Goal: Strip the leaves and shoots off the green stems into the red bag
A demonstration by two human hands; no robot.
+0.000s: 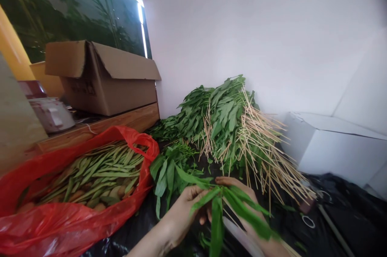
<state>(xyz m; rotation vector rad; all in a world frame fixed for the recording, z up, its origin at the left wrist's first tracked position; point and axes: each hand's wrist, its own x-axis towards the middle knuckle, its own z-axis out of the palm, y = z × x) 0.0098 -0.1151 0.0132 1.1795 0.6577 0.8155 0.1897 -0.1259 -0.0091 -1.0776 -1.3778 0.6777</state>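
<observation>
My left hand [181,212] and my right hand [242,208] meet low in the middle, both closed on a small bunch of long green leaves [225,204] that droops over my fingers. A thin bamboo skewer [231,218] runs under the leaves by my right hand. Just beyond lie loose green leaves [169,168] on black plastic sheeting [347,208]. Behind them a big heap of leafy skewers [232,128] leans against the white wall, stick ends fanning to the right.
A red plastic bag [75,216] at the left holds yellow-green leaves and stems. A cardboard box [102,75] and a small white appliance [53,114] sit on a wooden ledge behind it. A white box [335,148] stands at the right; a rubber band [308,220] lies nearby.
</observation>
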